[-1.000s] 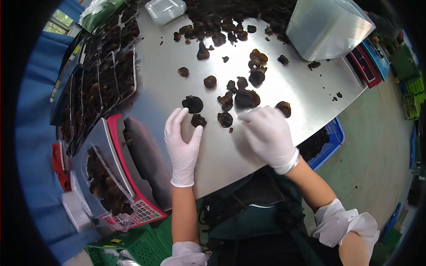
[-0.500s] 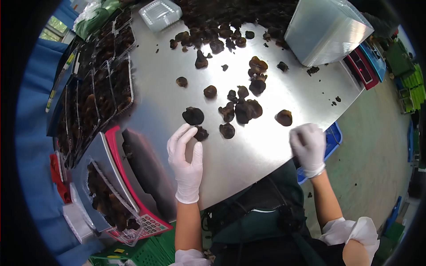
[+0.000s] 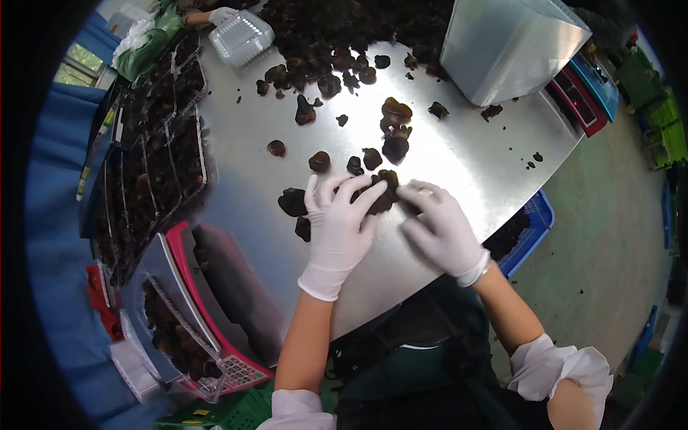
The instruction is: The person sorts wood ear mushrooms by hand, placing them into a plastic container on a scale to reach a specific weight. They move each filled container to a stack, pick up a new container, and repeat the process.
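Note:
Dark brown wood ear mushrooms lie scattered over a metal table. My left hand, in a white glove, bends its fingers over a clump of wood ear mushrooms, partly hiding it. Just right of that clump is my right hand, also gloved and slightly blurred, its thumb and fingers apart with nothing visible between them. Left of my left hand rest a flat black piece and a smaller piece. A two-lobed mushroom lies farther back.
A dense mushroom heap covers the back. At left stand filled clear trays and a pink-edged scale bearing a filled tray. Stacked clear containers stand right, a blue basket below. Another person's gloved hand is near a clear container.
My left hand has moved right onto the mushroom clump. My right hand has come left beside it, from near the table edge. Another person's gloved hand has appeared at the upper left.

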Demonstrator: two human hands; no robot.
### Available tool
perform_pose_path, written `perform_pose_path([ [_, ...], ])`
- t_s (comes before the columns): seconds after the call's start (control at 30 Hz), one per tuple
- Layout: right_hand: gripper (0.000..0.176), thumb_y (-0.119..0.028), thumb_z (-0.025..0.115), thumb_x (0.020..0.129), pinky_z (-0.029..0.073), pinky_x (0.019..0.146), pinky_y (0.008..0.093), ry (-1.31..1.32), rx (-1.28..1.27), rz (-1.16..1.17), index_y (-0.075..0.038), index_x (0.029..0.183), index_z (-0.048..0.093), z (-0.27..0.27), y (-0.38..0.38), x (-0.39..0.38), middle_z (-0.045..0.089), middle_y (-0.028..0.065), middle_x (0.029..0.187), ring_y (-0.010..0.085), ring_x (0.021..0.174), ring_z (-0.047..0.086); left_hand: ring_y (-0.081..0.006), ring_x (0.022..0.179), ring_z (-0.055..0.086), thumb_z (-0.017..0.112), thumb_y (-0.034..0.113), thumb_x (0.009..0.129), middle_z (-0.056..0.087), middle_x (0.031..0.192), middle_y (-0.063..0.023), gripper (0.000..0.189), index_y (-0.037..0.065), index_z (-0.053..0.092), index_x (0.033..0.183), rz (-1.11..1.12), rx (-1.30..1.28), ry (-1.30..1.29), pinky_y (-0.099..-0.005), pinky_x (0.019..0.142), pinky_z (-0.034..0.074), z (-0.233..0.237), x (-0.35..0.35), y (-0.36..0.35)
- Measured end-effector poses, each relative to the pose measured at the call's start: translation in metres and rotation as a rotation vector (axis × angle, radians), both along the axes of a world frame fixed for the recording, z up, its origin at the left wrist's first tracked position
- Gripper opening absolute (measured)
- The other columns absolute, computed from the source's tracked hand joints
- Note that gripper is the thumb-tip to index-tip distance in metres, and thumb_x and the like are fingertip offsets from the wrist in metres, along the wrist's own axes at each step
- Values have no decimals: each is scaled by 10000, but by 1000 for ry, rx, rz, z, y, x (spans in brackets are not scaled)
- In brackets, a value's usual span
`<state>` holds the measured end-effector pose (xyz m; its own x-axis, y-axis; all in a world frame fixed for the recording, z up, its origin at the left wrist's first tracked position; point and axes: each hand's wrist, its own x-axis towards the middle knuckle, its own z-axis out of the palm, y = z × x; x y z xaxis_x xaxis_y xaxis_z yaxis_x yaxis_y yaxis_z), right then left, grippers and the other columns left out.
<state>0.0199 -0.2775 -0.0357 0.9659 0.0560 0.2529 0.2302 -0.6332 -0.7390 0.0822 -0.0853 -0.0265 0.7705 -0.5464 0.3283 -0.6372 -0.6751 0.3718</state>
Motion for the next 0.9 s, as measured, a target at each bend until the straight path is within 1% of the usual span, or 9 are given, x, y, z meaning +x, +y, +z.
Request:
perform_pose_path([
  [0.13, 515, -105, 660, 811, 479, 955, 449, -97, 88, 262, -68, 1318, 578, -1, 16, -1, 571, 215, 1277, 397, 1116, 579, -246, 1137, 552, 689, 46, 725, 636, 1124, -21, 413, 166, 704, 1120, 78, -146, -36, -496, 1138, 284, 6, -13, 35],
  [0.27, 438, -127, 647, 837, 478, 901, 423, -157, 6, -16, -86, 1270, 599, -5, 11, 16, 590, 140, 1260, 352, 1005, 593, -291, 1078, 584, 700, -69, 691, 655, 1100, -74, 409, 108, 716, 1060, 287, -381, -62, -436, 1043, 426, 0, -27, 68],
  [0.33, 425, -127, 645, 842, 468, 909, 432, -14, -68, 64, -103, 1264, 602, -3, 21, 18, 593, 123, 1255, 336, 1003, 595, -249, 1108, 588, 694, -95, 726, 656, 1131, -77, 385, 86, 704, 1066, 393, -550, 90, -397, 1030, 445, -4, -31, 75],
  [0.47, 390, -41, 609, 813, 479, 876, 428, -63, -20, 435, -107, 1197, 617, 0, 35, 24, 601, 122, 1186, 332, 987, 594, -200, 1126, 585, 627, -121, 813, 631, 1189, -101, 344, 17, 634, 1128, 397, -911, 256, -354, 1019, 455, -22, -31, 87],
  [0.53, 373, -7, 599, 787, 478, 873, 407, -176, 36, 262, -95, 1149, 618, -3, 26, 49, 611, 115, 1141, 322, 971, 585, -201, 1131, 584, 599, -125, 840, 621, 1192, -107, 329, 8, 594, 1141, 396, -1121, 342, -346, 1009, 467, -23, -32, 89],
  [0.6, 349, -9, 627, 771, 465, 797, 406, -311, -180, 29, -90, 1111, 624, 5, 27, 73, 644, 80, 1008, 296, 920, 572, -202, 1134, 580, 607, -91, 853, 616, 1194, -108, 302, 21, 586, 1133, 402, -1165, 343, -358, 1019, 457, -23, -32, 92],
  [0.67, 328, -43, 665, 773, 451, 764, 394, -350, -417, 18, -115, 1092, 636, -2, 21, 88, 645, 45, 945, 270, 890, 564, -200, 1138, 571, 629, -46, 854, 608, 1209, -102, 298, 37, 585, 1137, 276, -1416, 426, -369, 1035, 434, -25, -30, 96],
  [0.77, 295, -87, 698, 773, 442, 758, 381, -327, -497, 67, -141, 1060, 656, 1, 20, 87, 641, 12, 920, 248, 865, 561, -199, 1144, 564, 653, -18, 857, 605, 1217, -92, 289, 79, 589, 1122, 222, -1429, 436, -363, 1053, 407, -23, -31, 98],
  [0.9, 266, -86, 723, 777, 439, 739, 336, -327, -299, 63, -137, 1035, 680, 4, 16, 76, 620, 7, 883, 200, 805, 555, -213, 1093, 577, 650, -45, 834, 604, 1201, -92, 266, 104, 595, 1047, 207, -1482, 427, -375, 1019, 436, -18, -32, 98],
])
